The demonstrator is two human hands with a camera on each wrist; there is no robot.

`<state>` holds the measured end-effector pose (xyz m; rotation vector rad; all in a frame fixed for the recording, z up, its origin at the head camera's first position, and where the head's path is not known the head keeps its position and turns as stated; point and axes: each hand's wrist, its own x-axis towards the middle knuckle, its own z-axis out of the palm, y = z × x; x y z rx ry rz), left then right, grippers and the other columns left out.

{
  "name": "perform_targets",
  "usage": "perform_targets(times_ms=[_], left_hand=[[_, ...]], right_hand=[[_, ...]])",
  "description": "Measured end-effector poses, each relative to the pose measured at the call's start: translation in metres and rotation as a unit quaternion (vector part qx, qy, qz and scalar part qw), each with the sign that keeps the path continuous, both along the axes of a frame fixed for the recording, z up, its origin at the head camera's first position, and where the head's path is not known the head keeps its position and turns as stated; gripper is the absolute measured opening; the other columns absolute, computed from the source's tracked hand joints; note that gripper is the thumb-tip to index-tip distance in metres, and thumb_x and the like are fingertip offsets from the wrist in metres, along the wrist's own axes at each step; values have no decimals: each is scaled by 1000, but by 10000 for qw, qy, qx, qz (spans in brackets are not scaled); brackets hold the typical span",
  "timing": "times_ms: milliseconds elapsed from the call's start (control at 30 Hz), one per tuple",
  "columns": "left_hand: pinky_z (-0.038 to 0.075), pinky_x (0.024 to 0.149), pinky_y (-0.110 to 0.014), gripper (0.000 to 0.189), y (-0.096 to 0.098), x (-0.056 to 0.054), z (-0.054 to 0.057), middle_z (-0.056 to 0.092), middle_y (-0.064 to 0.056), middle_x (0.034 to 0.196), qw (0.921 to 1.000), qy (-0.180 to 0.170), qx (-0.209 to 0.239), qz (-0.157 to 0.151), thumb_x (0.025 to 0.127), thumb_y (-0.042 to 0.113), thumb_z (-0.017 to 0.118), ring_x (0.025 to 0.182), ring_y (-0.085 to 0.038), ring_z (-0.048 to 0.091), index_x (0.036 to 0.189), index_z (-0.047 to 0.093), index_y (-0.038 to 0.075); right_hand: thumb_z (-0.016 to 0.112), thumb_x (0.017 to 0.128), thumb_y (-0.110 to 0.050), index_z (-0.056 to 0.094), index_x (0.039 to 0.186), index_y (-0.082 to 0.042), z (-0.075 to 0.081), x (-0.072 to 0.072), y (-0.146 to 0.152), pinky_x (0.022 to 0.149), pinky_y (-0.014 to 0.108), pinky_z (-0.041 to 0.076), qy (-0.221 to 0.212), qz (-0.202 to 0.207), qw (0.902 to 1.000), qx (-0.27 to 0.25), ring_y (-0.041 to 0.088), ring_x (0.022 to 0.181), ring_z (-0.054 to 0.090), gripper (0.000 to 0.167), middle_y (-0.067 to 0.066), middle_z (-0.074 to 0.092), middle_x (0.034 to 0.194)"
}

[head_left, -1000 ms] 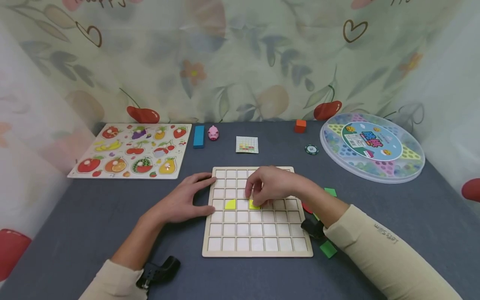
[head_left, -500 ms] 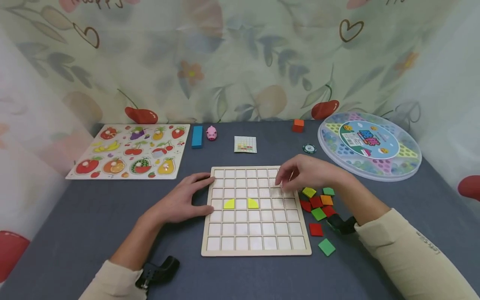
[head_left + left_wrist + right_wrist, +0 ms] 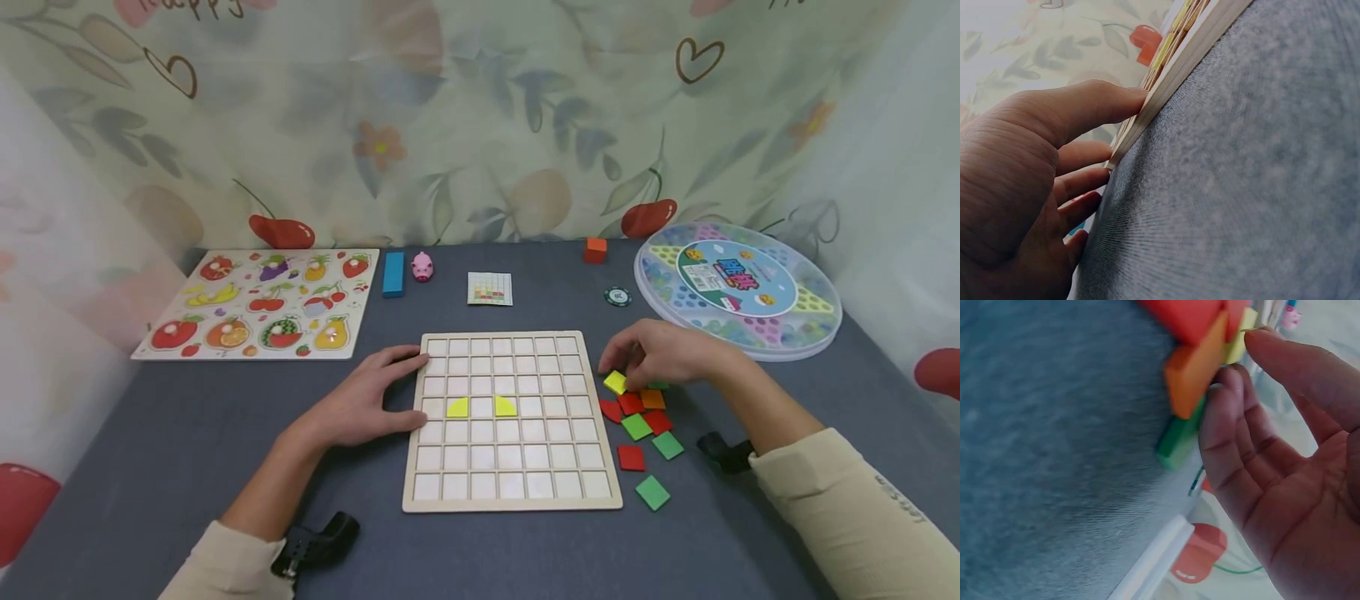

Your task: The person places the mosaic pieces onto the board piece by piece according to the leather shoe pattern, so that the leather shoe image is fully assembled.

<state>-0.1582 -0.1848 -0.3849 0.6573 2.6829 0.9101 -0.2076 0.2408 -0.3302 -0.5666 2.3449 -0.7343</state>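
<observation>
A square wooden grid board (image 3: 517, 505) lies mid-table, with two yellow quarter-round tiles, a left one (image 3: 457, 407) and a right one (image 3: 506, 407), set in its cells. My left hand (image 3: 360, 402) rests at the board's left edge, thumb and index fingertip against the frame and the other fingers extended. Right of the board, my right hand (image 3: 667, 354) reaches down over a loose group of tiles. Its thumb and fingertips are on either side of a yellow tile (image 3: 615, 382), spaced apart. Orange (image 3: 1194, 372) and green (image 3: 1179, 439) tiles lie close to those fingers in the right wrist view.
Red (image 3: 632, 458) and green (image 3: 653, 493) tiles lie nearer the front. Behind the board are a small pattern card (image 3: 490, 289), a pink pig (image 3: 422, 267), a blue block (image 3: 393, 275), a poker chip (image 3: 618, 297) and an orange cube (image 3: 596, 250). A fruit puzzle (image 3: 255, 304) and round game box (image 3: 738, 292) flank them.
My right hand has let go of the right yellow quarter-round tile in the board and moved right to the loose tiles. My left hand has stayed at the board's edge.
</observation>
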Motion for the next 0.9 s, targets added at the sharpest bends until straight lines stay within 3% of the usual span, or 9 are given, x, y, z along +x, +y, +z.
perform_targets(times_ms=[467,733,900], left_hand=[[34,115,-64,82,-2,0,-1,33,-13,166,10000,36,-7,-3,90,40,77,151,-38,30,159,43,13],[33,116,-63,82,-1,-1,-1,33,-12,166,10000,15,5,11,90,41,77,151,-37,30,159,43,14],[32,116,-64,82,-1,-1,-1,33,-12,166,10000,5,-10,31,89,41,77,151,-38,30,159,43,13]], right_hand=[[81,88,-17,68,97,-10,-2,-3,0,73,33,49,328,-185,9992,157,21,82,56,17,3,63,88],[70,97,-16,70,116,-8,1,-4,-3,76,35,55,-140,-480,9974,-519,24,83,61,20,8,61,88],[69,98,-16,72,116,-9,8,-3,-28,78,36,57,-169,-240,9973,-670,26,83,63,19,10,63,92]])
